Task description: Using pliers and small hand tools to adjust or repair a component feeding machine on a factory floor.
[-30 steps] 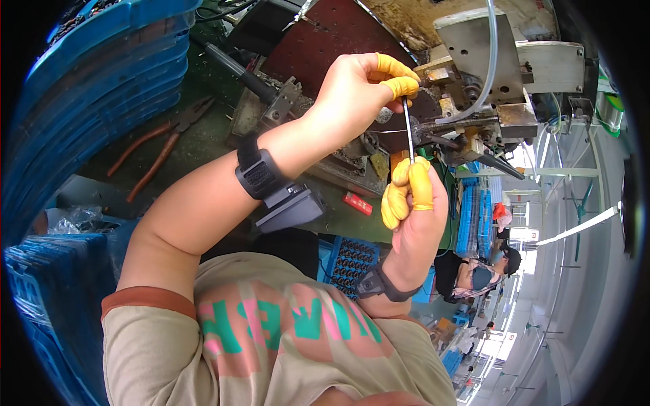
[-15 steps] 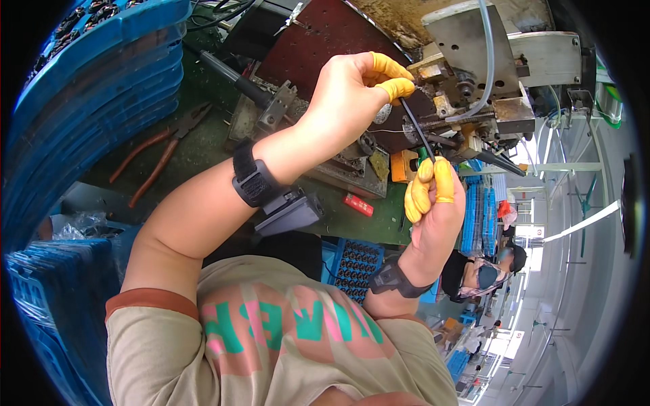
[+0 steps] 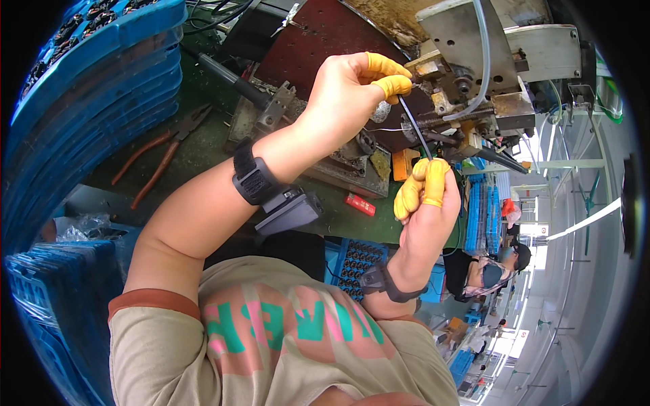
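A thin dark rod (image 3: 416,128) slants between my two hands, in front of the metal machine. My left hand (image 3: 355,88), with yellow finger covers, pinches its upper end near the machine's metal blocks (image 3: 443,101). At the lower end, the yellow-covered fingers of my right hand (image 3: 428,193) are closed around the rod. What sits at the rod's tip inside the left fingers is hidden. A fine wire (image 3: 389,129) shows beside the rod's middle.
Orange-handled pliers (image 3: 161,154) lie on the green bench, left of my forearm. A red box-like piece (image 3: 360,205) rests near its front edge. Stacked blue trays (image 3: 128,68) rise at the left. A blue tray of dark parts (image 3: 359,264) stands by my body. A clear hose (image 3: 486,61) hangs on the machine.
My right hand has shifted slightly left and down, still closed on the rod, which stands a little steeper. My left hand has barely moved.
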The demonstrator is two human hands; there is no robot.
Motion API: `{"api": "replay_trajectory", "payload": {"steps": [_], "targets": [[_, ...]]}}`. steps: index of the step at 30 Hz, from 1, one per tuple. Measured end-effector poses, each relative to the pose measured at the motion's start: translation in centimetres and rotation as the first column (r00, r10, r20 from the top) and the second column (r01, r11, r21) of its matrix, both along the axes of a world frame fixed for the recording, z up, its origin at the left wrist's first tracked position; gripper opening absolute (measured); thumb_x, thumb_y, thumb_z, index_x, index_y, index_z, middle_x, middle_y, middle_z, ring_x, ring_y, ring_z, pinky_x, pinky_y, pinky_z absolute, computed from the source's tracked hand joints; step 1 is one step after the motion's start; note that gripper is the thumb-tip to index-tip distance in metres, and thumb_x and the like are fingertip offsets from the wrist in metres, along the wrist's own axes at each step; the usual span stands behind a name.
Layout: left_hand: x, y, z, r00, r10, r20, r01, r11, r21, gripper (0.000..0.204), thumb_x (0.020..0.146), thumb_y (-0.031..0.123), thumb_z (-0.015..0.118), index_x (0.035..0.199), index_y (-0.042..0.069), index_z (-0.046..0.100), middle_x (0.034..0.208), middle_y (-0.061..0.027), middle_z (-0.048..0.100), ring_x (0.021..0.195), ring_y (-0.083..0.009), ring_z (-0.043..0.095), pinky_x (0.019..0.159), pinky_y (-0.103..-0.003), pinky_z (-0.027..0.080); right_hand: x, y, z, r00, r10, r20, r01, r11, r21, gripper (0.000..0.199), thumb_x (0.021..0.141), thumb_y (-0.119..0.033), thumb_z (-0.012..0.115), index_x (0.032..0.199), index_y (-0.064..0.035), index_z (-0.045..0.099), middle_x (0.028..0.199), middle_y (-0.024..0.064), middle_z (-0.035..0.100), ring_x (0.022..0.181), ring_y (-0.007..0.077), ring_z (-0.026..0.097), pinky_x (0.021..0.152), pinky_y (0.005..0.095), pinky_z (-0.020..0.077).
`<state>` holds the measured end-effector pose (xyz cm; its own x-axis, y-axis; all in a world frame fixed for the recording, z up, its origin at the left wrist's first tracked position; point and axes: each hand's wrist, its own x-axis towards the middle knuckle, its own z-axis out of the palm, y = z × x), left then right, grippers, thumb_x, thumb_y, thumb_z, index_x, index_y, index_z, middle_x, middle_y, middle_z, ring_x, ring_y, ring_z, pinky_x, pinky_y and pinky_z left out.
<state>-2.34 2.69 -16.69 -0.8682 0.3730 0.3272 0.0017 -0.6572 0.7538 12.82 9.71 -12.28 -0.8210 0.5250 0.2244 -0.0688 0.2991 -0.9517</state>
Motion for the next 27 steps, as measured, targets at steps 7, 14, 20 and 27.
{"api": "replay_trajectory", "payload": {"steps": [7,14,20,27], "targets": [[-0.1,0.0,-0.3,0.998,-0.049,0.05,0.049,0.999,0.011,0.014,0.085,0.008,0.067,0.097,0.001,0.068,0.083,-0.0019,0.069,0.058,-0.0025,0.051,0.052,-0.018,0.042,-0.5,-4.9,-0.8,0.993,0.121,0.005,-0.121,0.982,0.144,0.014,0.097,-0.013,0.05,0.099,0.0012,0.05,0.066,0.0002,0.051,0.052,0.0041,0.046,0.046,0.0197,0.0368],[0.0,-0.5,0.1,1.0,-0.008,-0.012,0.007,0.998,-0.063,0.015,0.084,0.007,0.068,0.096,0.0,0.068,0.083,-0.0025,0.068,0.061,-0.0034,0.054,0.055,-0.018,0.044,0.1,-4.2,0.3,1.0,-0.007,0.01,0.003,0.946,0.323,0.016,0.093,-0.014,0.057,0.095,0.0005,0.052,0.071,0.0012,0.055,0.06,0.0033,0.05,0.051,0.0183,0.0411],[0.2,-0.2,-0.1,0.997,0.061,-0.04,-0.063,0.996,-0.058,0.015,0.084,0.006,0.068,0.097,-0.002,0.067,0.083,-0.0033,0.068,0.071,-0.0059,0.061,0.061,-0.02,0.049,0.2,-2.4,0.2,0.992,-0.097,-0.084,0.124,0.889,0.442,0.024,0.098,-0.021,0.048,0.09,0.0011,0.052,0.066,0.0018,0.053,0.054,0.0047,0.048,0.047,0.0203,0.0378],[0.6,0.2,-0.2,0.989,0.135,-0.065,-0.139,0.988,-0.073,0.015,0.084,0.005,0.067,0.097,-0.002,0.066,0.084,-0.0038,0.068,0.073,-0.006,0.061,0.063,-0.02,0.049,0.5,-0.3,0.5,0.989,-0.144,-0.023,0.138,0.881,0.452,0.025,0.099,-0.02,0.047,0.086,0.0004,0.053,0.063,0.0008,0.05,0.051,0.0043,0.045,0.045,0.0196,0.0366]]}}
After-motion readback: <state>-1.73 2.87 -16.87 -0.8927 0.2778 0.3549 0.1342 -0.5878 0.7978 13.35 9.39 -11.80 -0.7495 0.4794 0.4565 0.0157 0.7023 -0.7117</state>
